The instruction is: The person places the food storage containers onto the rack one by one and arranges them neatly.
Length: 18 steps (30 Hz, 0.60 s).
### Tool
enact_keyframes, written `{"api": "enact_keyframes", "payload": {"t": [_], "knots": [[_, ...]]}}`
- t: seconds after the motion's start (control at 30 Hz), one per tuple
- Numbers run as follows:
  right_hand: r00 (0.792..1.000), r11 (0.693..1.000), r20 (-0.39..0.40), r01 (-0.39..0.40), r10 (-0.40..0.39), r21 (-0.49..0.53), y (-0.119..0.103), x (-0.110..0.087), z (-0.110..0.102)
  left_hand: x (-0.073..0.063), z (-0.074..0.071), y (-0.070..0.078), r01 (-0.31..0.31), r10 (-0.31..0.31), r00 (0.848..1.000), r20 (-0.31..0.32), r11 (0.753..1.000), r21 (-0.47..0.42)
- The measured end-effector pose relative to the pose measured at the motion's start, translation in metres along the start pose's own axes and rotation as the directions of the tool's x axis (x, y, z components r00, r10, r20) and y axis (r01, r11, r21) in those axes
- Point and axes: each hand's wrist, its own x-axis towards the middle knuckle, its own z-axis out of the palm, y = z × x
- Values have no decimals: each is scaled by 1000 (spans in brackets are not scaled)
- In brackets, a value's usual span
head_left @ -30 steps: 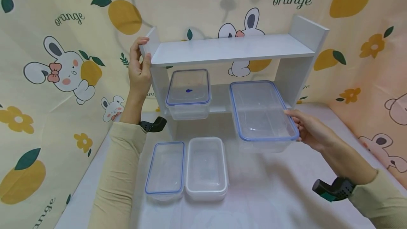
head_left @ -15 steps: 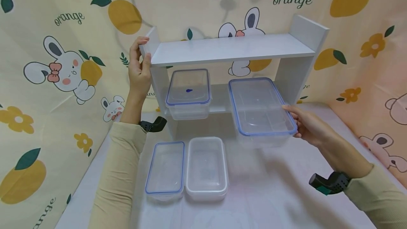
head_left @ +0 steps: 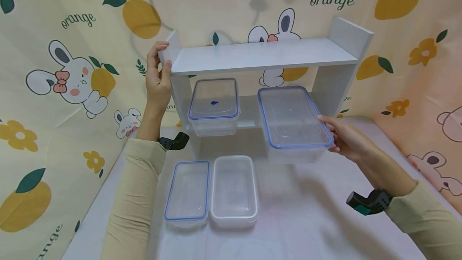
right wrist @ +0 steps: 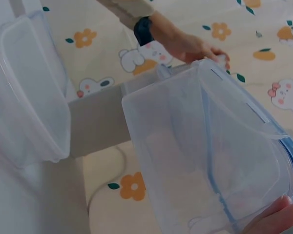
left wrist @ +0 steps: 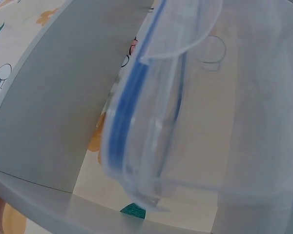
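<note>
My left hand grips the upper left side panel of a white two-tier shelf, fingers behind it and thumb in front. With my right hand I hold a large clear food container with a blue-edged lid by its right edge, thumb on top. It is at the shelf's right half; whether its far end touches the board cannot be told. In the right wrist view, my right fingers press the container's corner. A smaller lidded food container sits on the shelf's left part, jutting past the front edge.
Below, a blue-rimmed food container and a white-rimmed one stand side by side on the white table. The shelf's right side panel rises just behind the held container. Printed cloth hangs behind.
My right hand has moved the large container away from me and slightly left, toward the shelf. My left hand has stayed on the side panel; the other containers have not moved.
</note>
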Motion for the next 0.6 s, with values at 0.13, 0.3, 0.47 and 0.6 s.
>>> {"api": "enact_keyframes", "payload": {"t": [0.13, 0.3, 0.47, 0.6], "knots": [[1000, 1000, -15, -27, 27, -4, -2, 5, 2, 0, 0, 0, 0, 0, 1000, 1, 1000, 3], [997, 998, -37, -61, 61, -3, -5, 12, 4, -1, -1, 0, -3, 3, 1000, -4, 1000, 8], [994, 997, -77, -69, 71, 31, -7, 15, 7, 0, -1, -1, -5, 5, 1000, 5, 1000, 4], [995, 996, -78, -63, 68, 58, -9, 17, 8, 0, -1, -2, -11, 10, 1000, 8, 1000, 9]]}}
